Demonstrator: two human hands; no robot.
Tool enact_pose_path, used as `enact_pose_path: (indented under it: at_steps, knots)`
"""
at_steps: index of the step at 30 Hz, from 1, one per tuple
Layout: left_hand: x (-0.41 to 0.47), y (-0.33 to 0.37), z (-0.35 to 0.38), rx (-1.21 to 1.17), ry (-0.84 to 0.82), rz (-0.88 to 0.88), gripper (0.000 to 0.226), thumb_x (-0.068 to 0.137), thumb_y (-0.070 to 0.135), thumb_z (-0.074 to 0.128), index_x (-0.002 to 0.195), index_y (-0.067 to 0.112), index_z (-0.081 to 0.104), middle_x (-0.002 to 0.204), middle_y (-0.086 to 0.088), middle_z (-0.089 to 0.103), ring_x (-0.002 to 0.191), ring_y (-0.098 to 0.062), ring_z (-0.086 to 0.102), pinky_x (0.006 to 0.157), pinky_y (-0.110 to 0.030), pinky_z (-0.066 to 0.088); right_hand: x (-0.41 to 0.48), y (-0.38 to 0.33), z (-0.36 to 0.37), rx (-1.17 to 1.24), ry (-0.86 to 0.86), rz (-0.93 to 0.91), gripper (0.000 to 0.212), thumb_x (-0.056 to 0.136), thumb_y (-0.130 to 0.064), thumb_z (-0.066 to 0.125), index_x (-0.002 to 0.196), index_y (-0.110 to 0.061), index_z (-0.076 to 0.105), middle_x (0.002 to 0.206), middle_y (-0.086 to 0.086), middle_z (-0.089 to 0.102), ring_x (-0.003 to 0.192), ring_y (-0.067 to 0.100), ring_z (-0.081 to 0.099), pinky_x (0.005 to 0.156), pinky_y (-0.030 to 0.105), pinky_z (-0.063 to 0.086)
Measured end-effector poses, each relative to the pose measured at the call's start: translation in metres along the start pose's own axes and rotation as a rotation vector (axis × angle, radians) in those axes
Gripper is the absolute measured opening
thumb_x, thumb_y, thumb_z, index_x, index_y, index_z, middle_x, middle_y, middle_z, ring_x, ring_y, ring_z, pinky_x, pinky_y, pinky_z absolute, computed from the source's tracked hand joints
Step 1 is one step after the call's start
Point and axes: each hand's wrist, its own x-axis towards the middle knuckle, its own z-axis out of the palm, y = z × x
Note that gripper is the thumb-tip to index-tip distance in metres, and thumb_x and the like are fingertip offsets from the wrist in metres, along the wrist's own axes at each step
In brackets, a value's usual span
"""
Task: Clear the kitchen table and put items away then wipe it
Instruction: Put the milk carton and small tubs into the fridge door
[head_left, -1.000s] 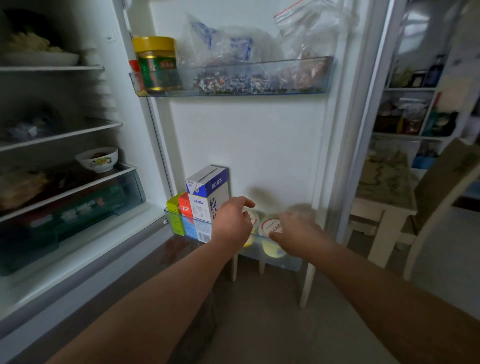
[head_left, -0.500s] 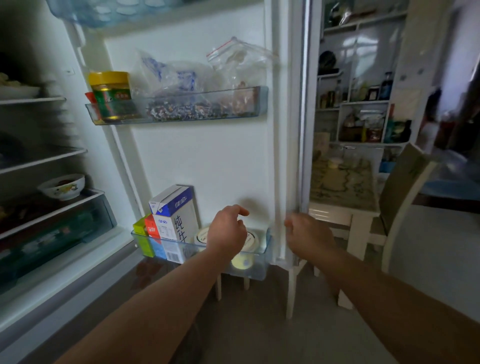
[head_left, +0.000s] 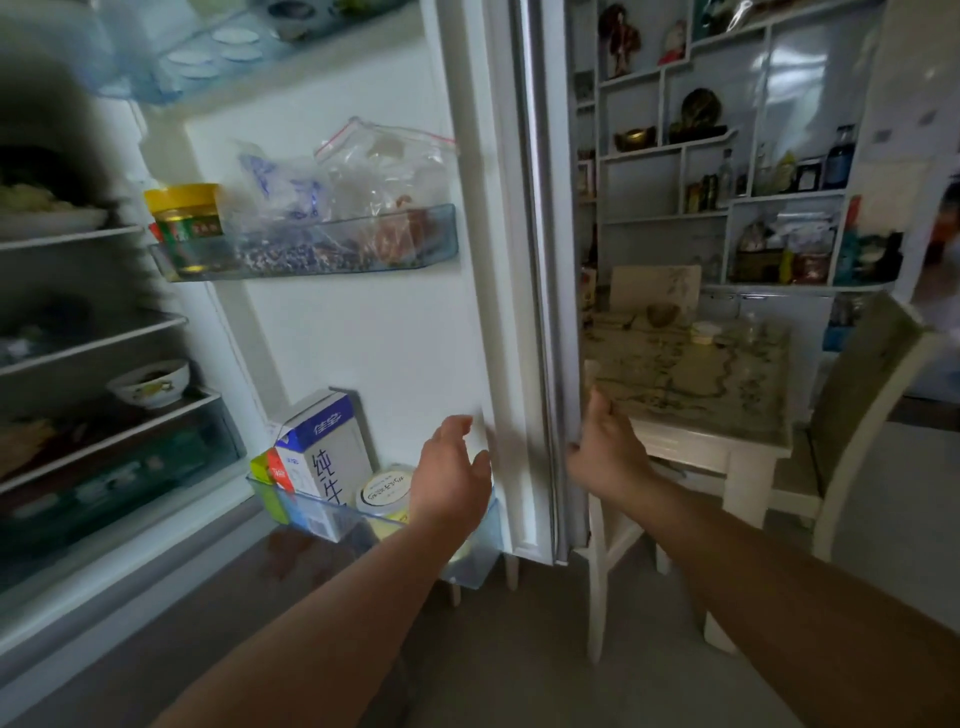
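Observation:
The open fridge door (head_left: 395, 338) stands in front of me. Its lowest door bin (head_left: 467, 564) holds a blue-and-white milk carton (head_left: 319, 462) and a round white-lidded tub (head_left: 384, 493). My left hand (head_left: 452, 475) hovers just above that bin with fingers spread, holding nothing. My right hand (head_left: 605, 452) wraps around the door's outer edge (head_left: 550, 312). Behind the door stands the kitchen table (head_left: 691, 384) with a small bowl (head_left: 662, 313) and a pale tub (head_left: 705, 332) on it.
A middle door bin (head_left: 311, 257) carries a yellow-lidded jar (head_left: 184, 223) and plastic bags. Fridge shelves on the left hold a patterned bowl (head_left: 150, 384) and dishes. A chair (head_left: 862, 421) stands to the right of the table, wall shelves (head_left: 727, 208) behind.
My right hand left the bin and took hold of the door's edge. My left hand lifted off the tubs and opened. The view swung right and up.

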Motion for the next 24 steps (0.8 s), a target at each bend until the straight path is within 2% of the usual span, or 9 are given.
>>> enact_pose_path:
  at_steps: [6,9,13,16,20,24]
  knots:
    - [-0.010,0.008,0.001,0.056,0.117,-0.069,0.045,0.094,0.023,0.055,0.137,0.019,0.041,0.136,0.000,0.052,0.124,-0.018,0.050,0.100,-0.037,0.044,0.020,0.002,0.006,0.067,-0.082,-0.021,0.094,0.090,-0.023,0.060,0.151,-0.012,-0.010,0.159,0.012,0.012,0.142,0.031,0.025,0.112,0.042,0.032]
    - [-0.020,0.006,-0.002,0.073,0.164,-0.131,0.043,0.094,0.022,0.054,0.135,0.017,0.043,0.134,-0.002,0.053,0.123,-0.019,0.051,0.100,-0.036,0.042,0.025,0.003,0.012,0.125,-0.064,-0.012,0.096,0.088,-0.020,0.062,0.151,-0.013,-0.009,0.159,0.012,0.008,0.142,0.032,0.026,0.108,0.042,0.037]
    - [-0.033,0.000,-0.003,0.096,0.196,-0.206,0.041,0.093,0.021,0.054,0.133,0.016,0.045,0.132,-0.004,0.055,0.122,-0.020,0.051,0.100,-0.036,0.042,0.027,0.008,0.017,0.104,-0.045,-0.006,0.100,0.083,-0.020,0.066,0.152,-0.015,-0.007,0.157,0.014,0.015,0.135,0.034,0.037,0.100,0.046,0.046]
    - [-0.042,-0.002,-0.005,0.106,0.221,-0.254,0.039,0.092,0.018,0.055,0.131,0.016,0.047,0.130,-0.005,0.056,0.123,-0.021,0.051,0.099,-0.037,0.043,0.026,0.011,0.018,0.082,-0.041,-0.023,0.101,0.080,-0.018,0.069,0.152,-0.015,-0.001,0.155,0.016,0.018,0.135,0.034,0.036,0.099,0.045,0.047]
    - [-0.051,0.000,-0.011,0.123,0.236,-0.279,0.036,0.093,0.019,0.055,0.129,0.016,0.048,0.129,-0.004,0.056,0.122,-0.020,0.051,0.099,-0.037,0.043,0.020,0.009,0.019,0.096,-0.022,-0.005,0.092,0.083,-0.018,0.066,0.151,-0.013,0.005,0.152,0.017,0.024,0.134,0.035,0.037,0.099,0.049,0.047]
    - [-0.060,0.001,-0.020,0.127,0.220,-0.238,0.034,0.093,0.016,0.053,0.127,0.017,0.051,0.128,-0.001,0.057,0.125,-0.018,0.048,0.099,-0.035,0.042,0.009,0.006,0.020,0.094,0.038,-0.030,0.067,0.091,-0.022,0.056,0.146,-0.010,0.020,0.143,0.019,0.037,0.125,0.036,0.045,0.093,0.049,0.049]
